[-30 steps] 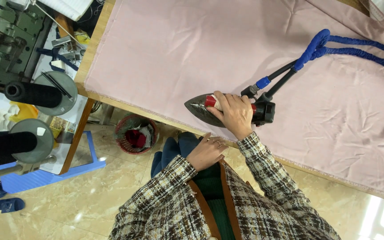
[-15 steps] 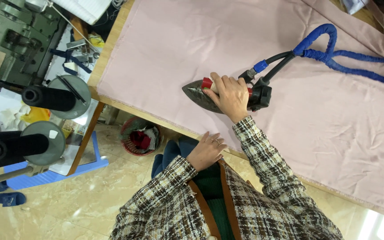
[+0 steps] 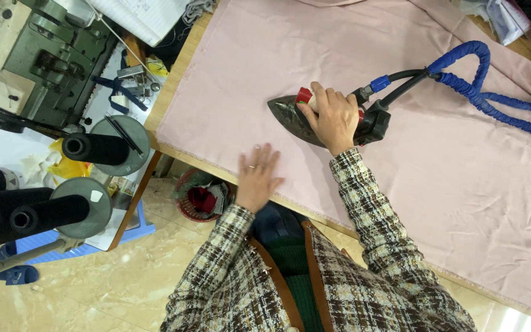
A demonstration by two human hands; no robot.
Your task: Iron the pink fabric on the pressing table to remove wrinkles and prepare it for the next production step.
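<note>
A pale pink cloth (image 3: 364,55) lies spread over a wooden table (image 3: 168,104). On it stands a dark steam iron (image 3: 290,115), its tip pointing left, with a red knob and a black hose wrapped in blue (image 3: 474,92) running off to the right. My right hand (image 3: 333,117) is closed over the iron's handle. My left hand (image 3: 257,175) lies flat on the cloth near the table's front edge, fingers spread, just left of and below the iron. Both sleeves are brown and cream plaid.
A green sewing machine (image 3: 44,55) stands at the upper left. Large black thread cones (image 3: 96,149) sit on grey holders at the left. A red basket (image 3: 201,198) with scraps is under the table edge, and a blue stool (image 3: 62,243) stands on the tiled floor.
My right hand has slid the iron farther onto the cloth, away from the front edge. My left hand has come up from my lap and now lies flat on the cloth.
</note>
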